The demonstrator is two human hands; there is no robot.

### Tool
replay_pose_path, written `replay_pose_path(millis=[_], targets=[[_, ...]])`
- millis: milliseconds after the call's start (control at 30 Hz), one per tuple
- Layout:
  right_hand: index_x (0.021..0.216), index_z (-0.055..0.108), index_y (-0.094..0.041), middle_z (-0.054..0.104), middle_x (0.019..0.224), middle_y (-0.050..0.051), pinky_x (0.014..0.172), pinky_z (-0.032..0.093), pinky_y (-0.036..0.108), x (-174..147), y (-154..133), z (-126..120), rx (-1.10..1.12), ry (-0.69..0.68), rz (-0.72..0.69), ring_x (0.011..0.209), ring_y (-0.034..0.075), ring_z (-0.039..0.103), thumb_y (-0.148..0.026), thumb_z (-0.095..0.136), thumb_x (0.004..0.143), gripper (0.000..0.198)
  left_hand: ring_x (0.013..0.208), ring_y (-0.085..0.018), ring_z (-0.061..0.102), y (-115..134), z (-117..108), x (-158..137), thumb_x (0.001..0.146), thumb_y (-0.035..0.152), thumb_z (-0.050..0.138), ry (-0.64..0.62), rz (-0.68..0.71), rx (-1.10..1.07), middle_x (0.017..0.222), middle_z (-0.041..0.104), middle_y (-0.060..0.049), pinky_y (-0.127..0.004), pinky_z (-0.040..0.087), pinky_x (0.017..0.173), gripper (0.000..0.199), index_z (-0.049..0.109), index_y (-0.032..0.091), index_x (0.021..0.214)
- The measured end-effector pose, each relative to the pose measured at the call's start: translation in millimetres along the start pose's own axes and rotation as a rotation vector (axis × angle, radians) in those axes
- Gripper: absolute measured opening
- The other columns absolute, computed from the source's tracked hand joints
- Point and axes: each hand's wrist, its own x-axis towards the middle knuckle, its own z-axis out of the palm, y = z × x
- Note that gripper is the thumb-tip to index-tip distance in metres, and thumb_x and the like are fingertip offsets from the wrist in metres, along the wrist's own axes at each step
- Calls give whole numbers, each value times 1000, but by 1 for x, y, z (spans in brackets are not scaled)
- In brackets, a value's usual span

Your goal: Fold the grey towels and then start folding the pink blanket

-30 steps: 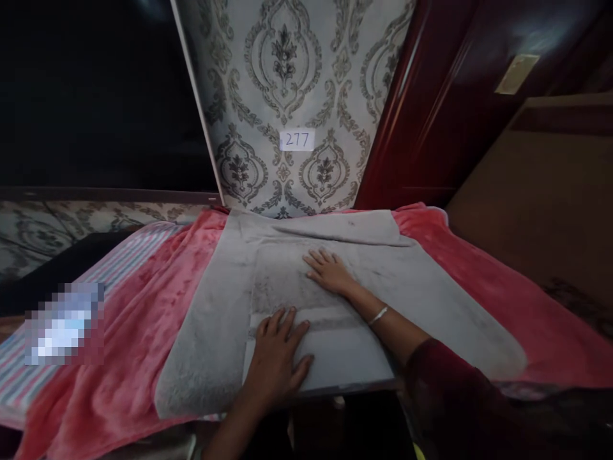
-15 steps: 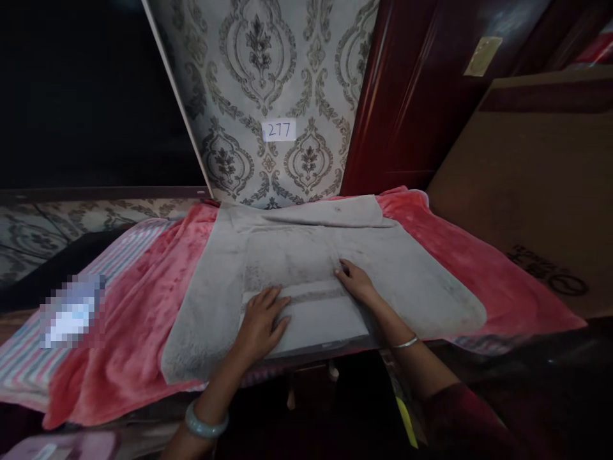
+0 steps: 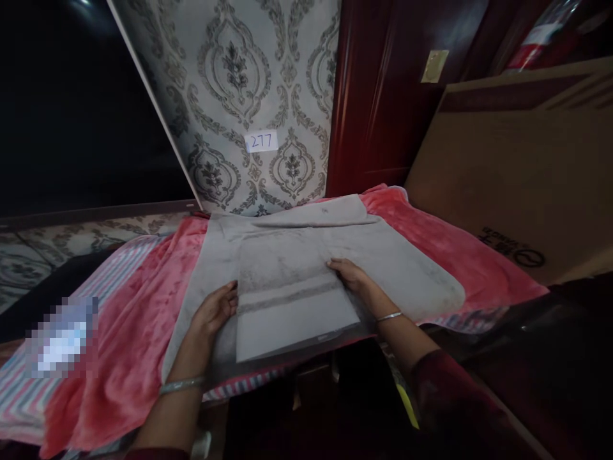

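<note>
A translucent rectangular plastic sheet (image 3: 292,326) lies over the grey plush cloth (image 3: 407,275), showing the cloth through its upper part and a pale band below. At its left edge, my left hand (image 3: 215,311) has its fingers curled against the side. My right hand (image 3: 350,276) pinches the right edge, thumb and fingers together. Whether the sheet is a single layer or a bag I cannot tell.
Under the grey cloth spreads a pink blanket (image 3: 115,319) over a striped cloth (image 3: 29,390). A dark screen (image 3: 81,108) stands at the back left. To the right is a large cardboard box (image 3: 517,172), with a bottle (image 3: 539,41) above it.
My left hand has moved left from the top of the plastic sheet to its left edge and turned. My right hand stays at the right edge. The view has shifted slightly right.
</note>
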Motion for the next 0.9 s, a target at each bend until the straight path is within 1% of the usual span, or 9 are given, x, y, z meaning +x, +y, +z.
replay_pose_path(millis=[100, 267, 367, 467, 533, 600, 700, 800, 900], targets=[[84, 69, -17, 76, 76, 7, 72, 58, 34, -6, -7, 3, 54, -61, 81, 70, 22, 70, -32, 73, 77, 16, 73, -22, 75, 6, 6, 10, 83, 9, 60, -44, -54, -16, 87, 77, -12, -32, 63, 71, 25, 65, 9, 108], [79, 68, -18, 75, 74, 7, 73, 59, 33, -11, -15, 9, 98, -72, 121, 70, 21, 70, -30, 70, 79, 13, 84, -25, 78, 15, 11, 25, 84, 13, 65, -58, -88, 10, 96, 79, -12, -33, 64, 76, 36, 66, 11, 120], [84, 69, -17, 76, 77, 7, 71, 60, 34, -13, -17, 13, 113, -60, 132, 70, 22, 71, -29, 74, 76, 15, 85, -24, 78, 15, 15, 30, 83, 10, 65, -32, -46, 38, 95, 80, -10, -33, 64, 78, 34, 69, 12, 117], [98, 70, -19, 78, 90, 4, 76, 60, 33, -15, -16, 17, 169, -42, 40, 79, 21, 72, -25, 82, 68, 33, 86, -25, 78, 13, 19, 32, 80, 6, 65, 11, -6, 55, 93, 79, -11, -33, 64, 82, 30, 71, 9, 109], [106, 69, -20, 78, 97, 4, 81, 60, 34, -15, -14, 18, 238, -52, 2, 82, 21, 72, -25, 83, 68, 41, 88, -25, 78, 13, 22, 31, 80, 3, 63, 21, -19, 59, 94, 79, -12, -34, 64, 86, 29, 72, 8, 108], [104, 69, -18, 78, 93, 4, 82, 60, 36, -15, -12, 17, 300, -63, 54, 79, 21, 72, -26, 79, 74, 33, 89, -26, 78, 13, 24, 31, 80, 0, 61, 28, -55, 55, 97, 80, -12, -35, 64, 88, 34, 71, 8, 112], [91, 69, -15, 76, 81, 5, 82, 59, 34, -13, -12, 15, 350, -57, 199, 70, 19, 70, -25, 70, 83, 14, 90, -26, 78, 14, 28, 31, 81, 0, 59, 53, -84, 18, 99, 80, -11, -38, 65, 88, 43, 69, 10, 121], [92, 70, -13, 76, 80, 6, 85, 58, 34, -11, -15, 16, 404, -86, 315, 70, 18, 71, -27, 64, 89, 16, 92, -28, 78, 12, 31, 32, 84, 6, 58, 70, -94, -42, 99, 80, -11, -42, 66, 86, 47, 65, 12, 130], [97, 70, -13, 76, 81, 6, 88, 56, 33, -11, -15, 17, 471, -98, 354, 72, 18, 72, -33, 63, 90, 22, 96, -31, 77, 10, 31, 34, 84, 11, 59, 53, -121, -57, 101, 80, -11, -44, 66, 85, 53, 61, 14, 137]])
